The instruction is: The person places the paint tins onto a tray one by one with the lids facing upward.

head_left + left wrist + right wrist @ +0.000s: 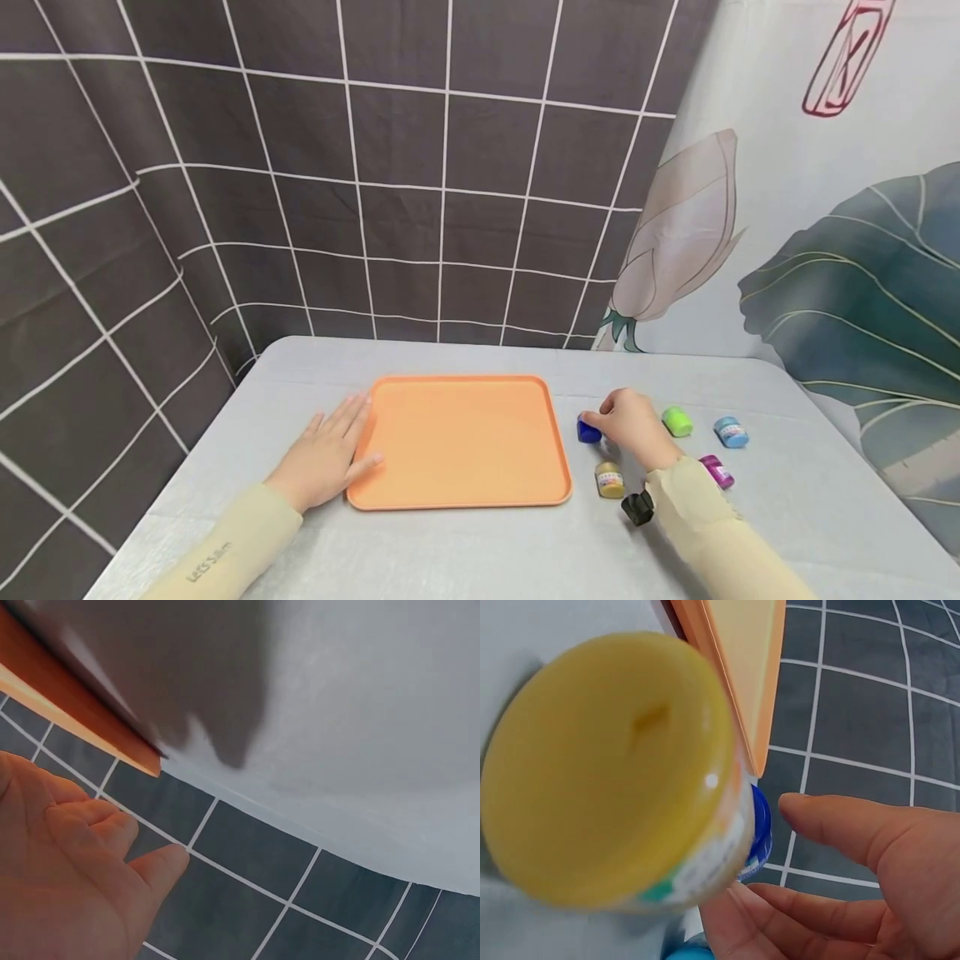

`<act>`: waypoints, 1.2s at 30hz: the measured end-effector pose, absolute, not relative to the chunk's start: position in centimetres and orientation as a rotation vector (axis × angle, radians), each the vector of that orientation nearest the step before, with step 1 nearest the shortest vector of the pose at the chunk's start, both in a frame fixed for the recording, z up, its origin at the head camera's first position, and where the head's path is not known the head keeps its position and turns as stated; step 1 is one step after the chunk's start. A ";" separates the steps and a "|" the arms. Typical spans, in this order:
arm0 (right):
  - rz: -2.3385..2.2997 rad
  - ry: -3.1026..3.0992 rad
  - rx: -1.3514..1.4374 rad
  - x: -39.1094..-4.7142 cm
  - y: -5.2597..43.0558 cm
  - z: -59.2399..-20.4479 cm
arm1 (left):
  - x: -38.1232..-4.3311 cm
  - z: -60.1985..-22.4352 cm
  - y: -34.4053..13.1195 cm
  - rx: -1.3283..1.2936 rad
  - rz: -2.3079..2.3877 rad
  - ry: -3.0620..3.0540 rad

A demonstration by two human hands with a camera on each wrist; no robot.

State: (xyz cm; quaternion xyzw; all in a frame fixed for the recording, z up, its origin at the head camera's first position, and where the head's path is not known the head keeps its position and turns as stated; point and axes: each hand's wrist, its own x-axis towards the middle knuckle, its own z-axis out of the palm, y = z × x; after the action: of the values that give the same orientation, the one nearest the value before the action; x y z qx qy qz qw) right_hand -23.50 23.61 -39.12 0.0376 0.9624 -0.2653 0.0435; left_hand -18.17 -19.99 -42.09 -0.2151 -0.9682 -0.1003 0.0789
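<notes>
blue jar (588, 430) rests on the table (495, 558) at the fingertips of the right hand (632, 423), just right of the tray (465, 442); thumb and fingers are parted on either side of it, though i cannot tell whether they pinch it or merely reach round. it looks like stiff plastic — probably light, sturdy and a little slick, so it may roll if nudged. a thumb-and-finger hold across the middle of its round side should serve best, without a hard squeeze. the left hand (322, 457) lies with fingers straight along the tray's left rim, thumb out over the inside. counting outward: two hands, one tray and five jars, one of each colour — besides the blue, a gold jar (610, 481) near the tray's right edge, a green jar (677, 422) right of the right hand, a purple jar (717, 472) by the right sleeve (712, 521), and a light blue jar (731, 432) furthest right. one black thing (638, 507) shows by that sleeve, unclear. behind the table hangs one grid cloth (397, 208).
</notes>
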 end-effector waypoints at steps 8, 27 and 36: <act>-0.862 2.936 0.081 -23.4 23.2 -39.4 | -18.2 -43.2 -20.1 -0.651 -0.297 -2.931; -1.006 2.799 0.188 -23.9 22.9 -40.2 | -18.3 -43.1 -19.9 -0.695 -0.301 -2.974; -1.199 2.812 0.137 -23.5 22.8 -40.4 | -18.3 -43.3 -19.9 -0.685 -0.307 -2.997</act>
State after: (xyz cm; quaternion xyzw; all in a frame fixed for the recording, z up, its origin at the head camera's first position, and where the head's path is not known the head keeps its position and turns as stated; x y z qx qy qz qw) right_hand -23.50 22.83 -40.44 0.0447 0.9182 -0.3915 0.0406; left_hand -18.33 -19.92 -43.34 -0.2216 -0.9697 -0.0992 0.0260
